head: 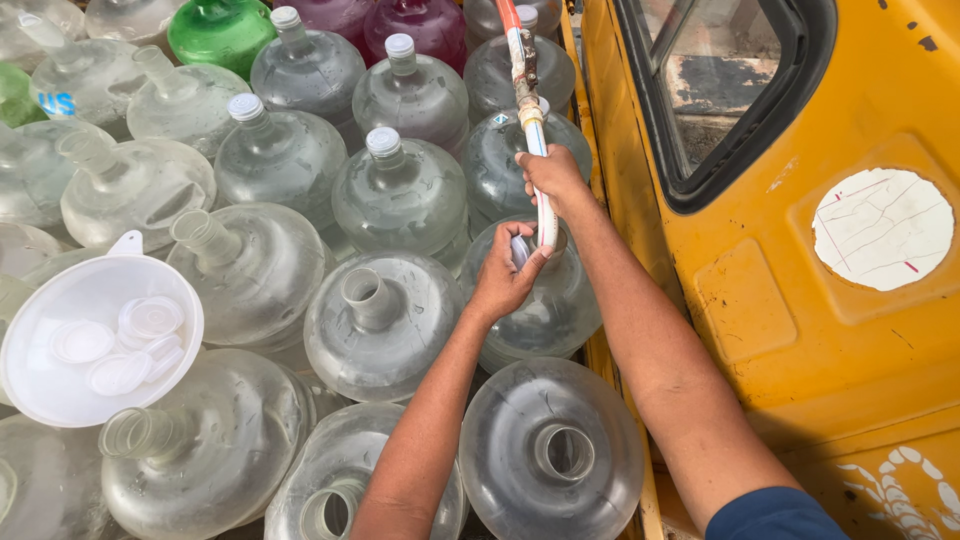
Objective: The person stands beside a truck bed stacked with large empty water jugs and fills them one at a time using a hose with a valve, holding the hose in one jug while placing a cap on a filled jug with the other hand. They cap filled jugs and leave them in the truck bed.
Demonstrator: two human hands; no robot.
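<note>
On the yellow vehicle panel at the right sits a round white patch, cracked and marked with thin red lines; white painted marks show at the near right corner. Far left, 1 clear jug carries a small blue label.

The bed to the left of the panel is packed with large clear plastic water jugs. 4 of them in the far middle wear white caps, for example the capped jug. Nearer ones stand open-necked, such as the open jug in the middle and another at near centre. A green jug and 2 purple-tinted ones stand at the far edge. How full the jugs are cannot be told.

A white funnel rests on the jugs at the left, holding several loose white caps.

The right hand is wrapped around a white hose, fingers closed on it just below a metal fitting; the hose runs down from the far side into the neck of the jug being filled. The left hand reaches to that same neck, fingers curled and pinching a small white cap just beside the hose end.
</note>
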